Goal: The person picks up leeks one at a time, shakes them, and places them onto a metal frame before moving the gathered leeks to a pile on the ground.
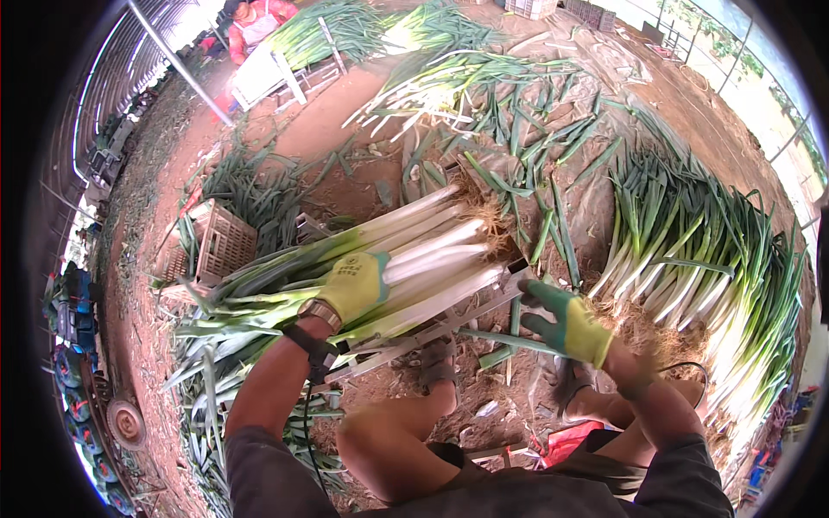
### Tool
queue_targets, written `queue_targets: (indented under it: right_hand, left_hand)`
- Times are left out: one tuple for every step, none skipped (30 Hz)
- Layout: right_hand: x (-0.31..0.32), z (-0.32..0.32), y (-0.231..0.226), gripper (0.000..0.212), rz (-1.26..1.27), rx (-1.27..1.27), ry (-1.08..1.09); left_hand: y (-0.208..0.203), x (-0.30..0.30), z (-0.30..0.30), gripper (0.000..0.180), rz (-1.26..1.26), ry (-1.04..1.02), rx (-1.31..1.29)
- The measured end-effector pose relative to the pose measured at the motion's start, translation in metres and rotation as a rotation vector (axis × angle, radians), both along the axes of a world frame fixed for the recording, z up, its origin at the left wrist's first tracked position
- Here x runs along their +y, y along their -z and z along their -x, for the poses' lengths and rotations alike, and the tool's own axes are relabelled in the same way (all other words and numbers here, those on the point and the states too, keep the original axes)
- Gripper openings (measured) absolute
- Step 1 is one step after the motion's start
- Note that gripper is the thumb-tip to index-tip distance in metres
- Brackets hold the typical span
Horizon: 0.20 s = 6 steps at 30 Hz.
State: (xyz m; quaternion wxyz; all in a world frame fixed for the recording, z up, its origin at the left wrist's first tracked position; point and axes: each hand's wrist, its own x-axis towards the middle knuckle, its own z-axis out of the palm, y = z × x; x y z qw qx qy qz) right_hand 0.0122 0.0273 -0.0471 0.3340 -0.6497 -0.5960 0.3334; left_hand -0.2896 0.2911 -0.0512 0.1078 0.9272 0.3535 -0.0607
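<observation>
A pile of leeks (432,250) lies across a low metal rack (414,341) before me, roots at the right end and green leaves trailing left. My left hand (356,283), in a yellow-green glove, rests over the stalks, its fingers curled round a leek whose white shank comes out beside the glove. To the right of the rack's end, my right hand (574,326) is in the air in a matching glove with green-coated fingers. Those fingers are apart and hold nothing. A loose green leaf (509,341) lies just left of it.
A large heap of leeks (691,250) lies on the ground at the right. Plastic crate (220,242) stands at the left, near cut leaves. Farther off, more leeks (466,82) lie on the ground, and a person (255,26) in red is beside a loaded rack (285,78).
</observation>
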Motion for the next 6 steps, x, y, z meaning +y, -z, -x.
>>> queue_targets:
  right_hand:
    - [0.010, 0.011, 0.000, 0.056, 0.009, -0.002, 0.006]
    - [0.022, 0.022, -0.002, 0.057, -0.073, -0.162, -0.019]
    - [0.035, 0.032, -0.001, 0.058, -0.156, -0.322, -0.048]
    - [0.050, 0.041, 0.001, 0.059, -0.225, -0.390, -0.063]
    - [0.067, 0.050, 0.008, 0.060, -0.294, -0.458, -0.083]
    - [0.085, 0.057, 0.020, 0.059, -0.346, -0.506, -0.096]
  left_hand:
    - [0.005, 0.000, -0.010, 0.040, 0.054, -0.003, 0.023]
    - [0.008, 0.000, -0.018, 0.040, 0.062, 0.003, 0.021]
    - [0.013, -0.001, -0.025, 0.042, 0.085, 0.017, 0.093]
    - [0.017, -0.001, -0.030, 0.045, 0.107, 0.035, 0.161]
    - [0.030, 0.002, -0.029, 0.046, 0.128, 0.048, 0.148]
    - [0.041, 0.004, -0.029, 0.047, 0.144, 0.061, 0.136]
